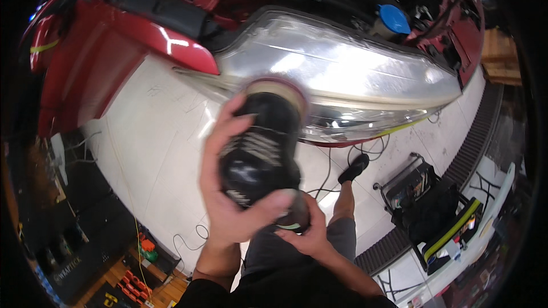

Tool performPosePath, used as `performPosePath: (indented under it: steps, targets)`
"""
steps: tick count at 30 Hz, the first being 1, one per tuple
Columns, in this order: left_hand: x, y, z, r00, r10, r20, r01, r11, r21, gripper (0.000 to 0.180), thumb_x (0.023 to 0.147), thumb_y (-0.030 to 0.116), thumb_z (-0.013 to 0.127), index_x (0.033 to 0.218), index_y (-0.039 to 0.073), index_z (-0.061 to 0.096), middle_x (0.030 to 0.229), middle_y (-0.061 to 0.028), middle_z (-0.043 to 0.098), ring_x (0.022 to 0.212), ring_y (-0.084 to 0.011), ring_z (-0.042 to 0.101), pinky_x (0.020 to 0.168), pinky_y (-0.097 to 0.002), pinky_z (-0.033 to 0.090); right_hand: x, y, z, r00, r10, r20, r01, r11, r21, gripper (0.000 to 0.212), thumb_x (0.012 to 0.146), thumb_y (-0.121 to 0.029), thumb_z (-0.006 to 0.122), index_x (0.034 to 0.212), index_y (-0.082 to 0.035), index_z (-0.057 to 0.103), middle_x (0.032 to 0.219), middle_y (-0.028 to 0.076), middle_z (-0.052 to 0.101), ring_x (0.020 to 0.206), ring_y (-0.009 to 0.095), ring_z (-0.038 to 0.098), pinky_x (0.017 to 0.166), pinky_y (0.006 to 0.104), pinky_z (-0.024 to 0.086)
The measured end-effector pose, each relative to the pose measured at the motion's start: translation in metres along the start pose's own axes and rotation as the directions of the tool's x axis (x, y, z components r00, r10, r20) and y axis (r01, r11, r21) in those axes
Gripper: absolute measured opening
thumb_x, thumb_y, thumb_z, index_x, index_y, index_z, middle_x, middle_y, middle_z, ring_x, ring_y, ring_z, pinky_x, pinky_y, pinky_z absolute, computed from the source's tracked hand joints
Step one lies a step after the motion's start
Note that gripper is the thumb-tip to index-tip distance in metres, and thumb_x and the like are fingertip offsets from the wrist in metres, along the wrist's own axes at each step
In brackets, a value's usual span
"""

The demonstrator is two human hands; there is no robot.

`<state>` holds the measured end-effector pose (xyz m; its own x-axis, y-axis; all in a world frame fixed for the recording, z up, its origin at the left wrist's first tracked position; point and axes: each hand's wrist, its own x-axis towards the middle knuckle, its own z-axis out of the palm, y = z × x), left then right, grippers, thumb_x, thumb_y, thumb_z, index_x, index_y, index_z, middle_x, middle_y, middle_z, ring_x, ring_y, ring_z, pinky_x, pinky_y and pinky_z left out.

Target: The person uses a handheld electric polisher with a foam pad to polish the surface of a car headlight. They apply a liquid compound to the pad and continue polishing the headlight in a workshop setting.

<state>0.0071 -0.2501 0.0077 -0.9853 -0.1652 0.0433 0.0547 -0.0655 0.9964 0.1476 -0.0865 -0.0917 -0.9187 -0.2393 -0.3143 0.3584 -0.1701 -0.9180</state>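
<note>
Both my hands hold a black handheld polisher [260, 151] with a round, tan and reddish pad [281, 88] at its far end. My left hand [225, 208] is wrapped round the body from the left, thumb across the near part. At the rear end, my right hand [313, 232] grips the narrower section. The pad overlaps the left lower part of a large clear headlight [348, 63]; the tool hides the spot where they seem to meet. Blur on the pad makes its face hard to make out.
The headlight sits in a red car, its fender [165, 37] at left and a blue cap [394, 19] in the engine bay. Dark cables [328, 177] lie on the pale floor. A black rolling stool or cart [414, 185] stands right, dark cabinets [74, 256] left.
</note>
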Motion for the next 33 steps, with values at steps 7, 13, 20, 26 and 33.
performPosePath:
  steps: [7, 13, 20, 26, 33]
  targets:
    - [-0.001, -0.014, -0.008, 0.998, -0.016, -0.054, 0.014, 0.999, -0.043, 0.097, 0.07, 0.043, 0.089, 0.147, 0.005, 0.042, 0.158, -0.0301, 0.032, 0.131, -0.0434, 0.056, 0.093, -0.0488, 0.062, 0.01, -0.01, -0.004, 0.998, -0.047, -0.047, 0.036, 0.977, -0.212, 0.086, 0.071, -0.024, 0.095, 0.142, 0.0, 0.054, 0.124, 0.017, 0.066, 0.114, 0.029, 0.069, 0.098, 0.0371, 0.052]
    - [-0.028, -0.028, 0.028, 0.998, 0.066, 0.025, -0.067, 0.997, 0.038, 0.092, 0.068, 0.029, 0.092, 0.143, 0.004, 0.046, 0.157, -0.0332, 0.031, 0.14, -0.0427, 0.047, 0.112, -0.0486, 0.047, -0.009, 0.006, -0.041, 0.996, -0.05, -0.073, 0.045, 0.997, -0.07, 0.085, 0.07, -0.021, 0.095, 0.141, 0.001, 0.054, 0.121, 0.017, 0.067, 0.111, 0.026, 0.069, 0.097, 0.0351, 0.051]
    - [-0.045, -0.038, 0.083, 0.971, 0.163, 0.178, -0.208, 0.939, 0.275, 0.091, 0.07, 0.029, 0.094, 0.144, 0.005, 0.047, 0.159, -0.0327, 0.03, 0.142, -0.0431, 0.044, 0.114, -0.0508, 0.043, -0.028, 0.084, -0.095, 0.995, 0.075, -0.072, -0.058, 0.975, 0.213, 0.092, 0.068, -0.023, 0.097, 0.142, 0.005, 0.05, 0.126, 0.015, 0.065, 0.114, 0.022, 0.065, 0.099, 0.0378, 0.051]
    - [-0.046, -0.032, 0.108, 0.977, 0.12, 0.176, -0.167, 0.945, 0.281, 0.078, 0.069, 0.02, 0.096, 0.136, 0.002, 0.06, 0.157, -0.03, 0.039, 0.136, -0.0447, 0.053, 0.107, -0.0451, 0.051, -0.026, 0.11, -0.098, 0.991, 0.122, -0.055, -0.102, 0.955, 0.278, 0.093, 0.068, -0.023, 0.098, 0.142, 0.004, 0.049, 0.126, 0.015, 0.064, 0.114, 0.021, 0.065, 0.099, 0.037, 0.051]
    - [-0.039, -0.045, 0.04, 0.959, 0.227, 0.169, -0.252, 0.957, 0.147, 0.082, 0.066, 0.024, 0.095, 0.136, 0.001, 0.059, 0.155, -0.0324, 0.04, 0.139, -0.0458, 0.049, 0.113, -0.0488, 0.042, -0.013, 0.089, -0.055, 0.993, 0.082, -0.08, -0.066, 0.981, 0.18, 0.094, 0.068, -0.023, 0.098, 0.142, 0.004, 0.048, 0.126, 0.015, 0.064, 0.114, 0.02, 0.064, 0.099, 0.036, 0.051]
